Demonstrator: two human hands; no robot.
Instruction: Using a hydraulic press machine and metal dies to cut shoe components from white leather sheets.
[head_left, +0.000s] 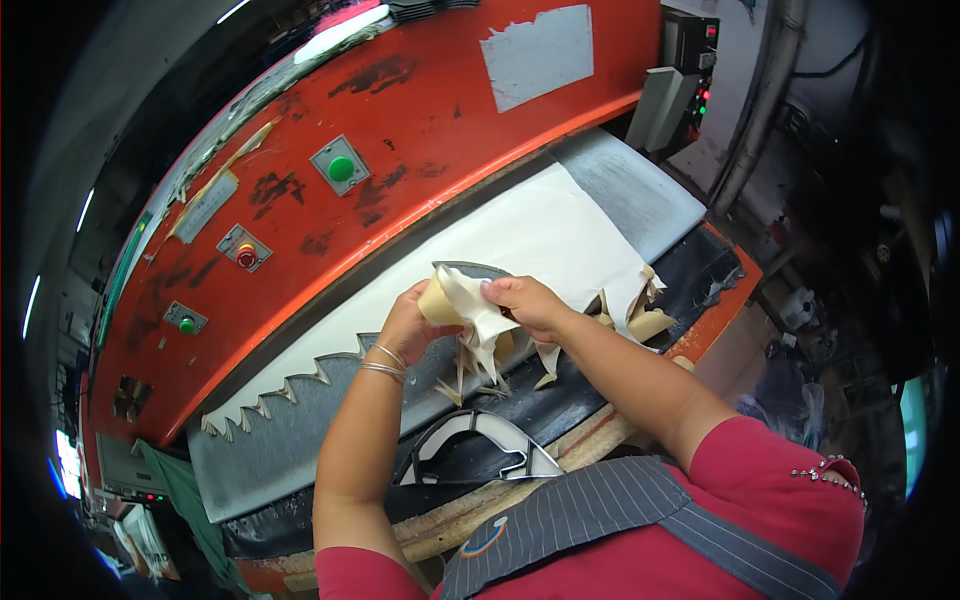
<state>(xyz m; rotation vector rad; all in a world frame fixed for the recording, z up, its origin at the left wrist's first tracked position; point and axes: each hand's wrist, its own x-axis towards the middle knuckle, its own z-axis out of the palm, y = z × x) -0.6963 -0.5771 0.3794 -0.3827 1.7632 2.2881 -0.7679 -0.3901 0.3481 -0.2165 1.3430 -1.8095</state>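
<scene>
My left hand [408, 326] is closed around a curved tan-and-cream piece of sheet material [438, 303]. My right hand [528, 304] pinches white sheet material [466, 296] beside it, thumb on top. Pointed, jagged scrap strips [487, 350] hang below the hands. Under and beyond them lies a layered white sheet [520, 225], its near edge cut into scallops. A half-round metal cutting die [428, 447] rests nearer to me on the black edge. How the held pieces join is hidden by my fingers.
An orange press machine [420, 130] rises behind the grey metal bed [275, 450]. On its front sit a green button [341, 168], a red knob [246, 256] and another green button [187, 325]. Curled offcuts [648, 322] lie to the right; a control box [668, 108] stands at far right.
</scene>
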